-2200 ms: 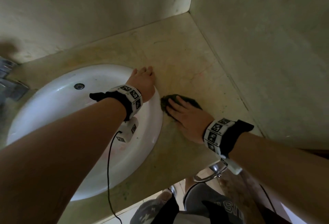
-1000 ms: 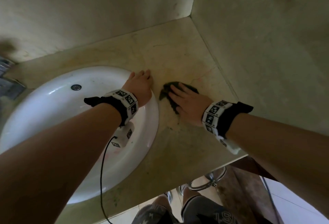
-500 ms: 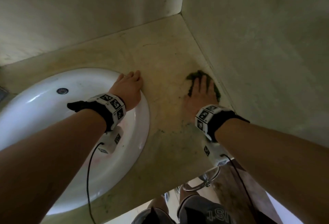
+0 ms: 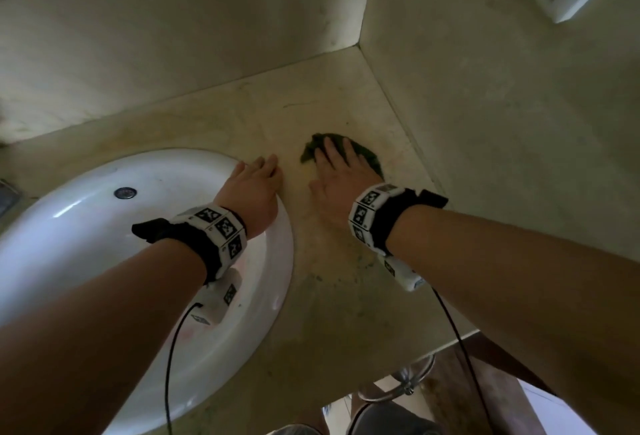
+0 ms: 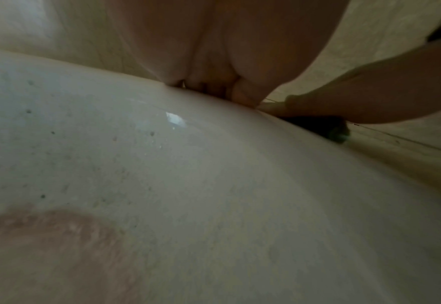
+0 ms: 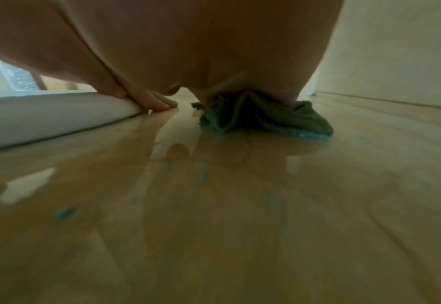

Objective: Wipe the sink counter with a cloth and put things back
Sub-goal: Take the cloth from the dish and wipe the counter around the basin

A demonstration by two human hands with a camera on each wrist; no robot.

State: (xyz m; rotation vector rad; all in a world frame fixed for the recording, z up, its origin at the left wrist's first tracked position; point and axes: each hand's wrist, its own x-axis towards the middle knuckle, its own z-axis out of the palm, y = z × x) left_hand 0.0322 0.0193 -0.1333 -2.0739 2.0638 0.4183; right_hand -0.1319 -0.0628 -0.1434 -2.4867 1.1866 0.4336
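Right hand pressing a green cloth onto the counter beside the sink

The right hand (image 4: 341, 180) lies flat with straight fingers on the crumpled green cloth (image 4: 367, 159), just right of frame centre on the beige counter (image 4: 332, 313), near the side wall. The left hand (image 4: 254, 190) rests open, grasping nothing, on the rim of the white sink (image 4: 69, 227) at lower left. The counter looks wet in the right wrist view.

Beige walls (image 4: 173, 36) meet in a corner; a chrome stool (image 4: 398, 386) stands below
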